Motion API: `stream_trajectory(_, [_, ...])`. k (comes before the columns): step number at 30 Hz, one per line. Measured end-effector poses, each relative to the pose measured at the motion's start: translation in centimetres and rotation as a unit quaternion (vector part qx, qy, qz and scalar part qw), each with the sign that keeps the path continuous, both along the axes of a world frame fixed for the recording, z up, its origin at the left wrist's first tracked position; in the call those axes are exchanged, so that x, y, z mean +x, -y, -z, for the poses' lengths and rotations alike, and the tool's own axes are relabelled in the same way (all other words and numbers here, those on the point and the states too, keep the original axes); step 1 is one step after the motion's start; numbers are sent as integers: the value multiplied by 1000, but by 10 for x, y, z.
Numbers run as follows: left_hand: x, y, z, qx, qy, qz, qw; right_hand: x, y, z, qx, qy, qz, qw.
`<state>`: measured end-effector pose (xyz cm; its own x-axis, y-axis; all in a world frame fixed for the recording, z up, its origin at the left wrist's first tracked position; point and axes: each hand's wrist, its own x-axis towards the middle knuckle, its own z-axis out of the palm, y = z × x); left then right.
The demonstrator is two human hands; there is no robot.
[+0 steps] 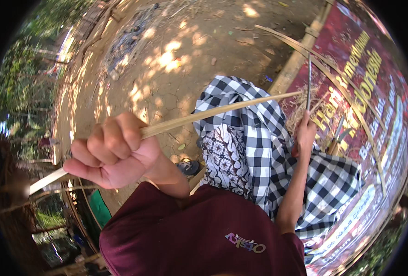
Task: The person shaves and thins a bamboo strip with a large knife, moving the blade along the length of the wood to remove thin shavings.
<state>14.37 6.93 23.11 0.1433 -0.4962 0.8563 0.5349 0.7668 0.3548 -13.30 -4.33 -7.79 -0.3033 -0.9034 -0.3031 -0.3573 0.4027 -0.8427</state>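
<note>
My left hand [114, 149] is a fist round a long pale bamboo strip [204, 112], raised at the left. One end of the strip sticks out behind the fist; the other slants across my lap to the right, its narrow tip close to a knife blade. Whether tip and blade touch, I cannot tell. Low at my right side, my right hand [305, 135] grips the knife [309, 78], its long thin dark blade pointing away from me. Its handle is mostly hidden in the fingers. Thin curled shavings [296, 110] lie around the blade.
A black-and-white checked cloth [264, 152] covers my lap. On the right, a printed maroon banner [346, 37] bears long bamboo strips [370, 133] and another curved blade [340, 133]. A bamboo pole [300, 53] edges it. Sunlit bare ground [176, 87] spreads ahead; a sandal [188, 165] shows below.
</note>
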Motion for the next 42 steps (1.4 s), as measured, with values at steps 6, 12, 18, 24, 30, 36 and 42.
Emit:
stream_trajectory(6, [3, -12, 1, -4, 16, -53, 998, 44, -50, -47, -139, 170, -162, 962])
stream_trajectory(12, [19, 2, 12, -21, 18, -36, 999, 28, -23, -3, -172, 162, -130, 963])
stream_trajectory(18, [29, 6, 20, -11, -1, -44, 999, 17, -15, -28, -30, 117, -64, 991])
stream_trajectory(24, [22, 9, 16, -11, -23, -63, 998, 28, -24, -53, -251, 48, -282, 925])
stream_trajectory(30, [21, 8, 16, 12, -41, -87, 995, -5, 2, 7, -213, -53, -219, 951])
stream_trajectory(36, [13, 8, 8, 12, -21, -67, 997, -40, 16, 29, -29, -31, -53, 998])
stream_trajectory(42, [11, 7, 2, 6, -26, -71, 997, 10, -20, -24, -264, -23, -248, 932])
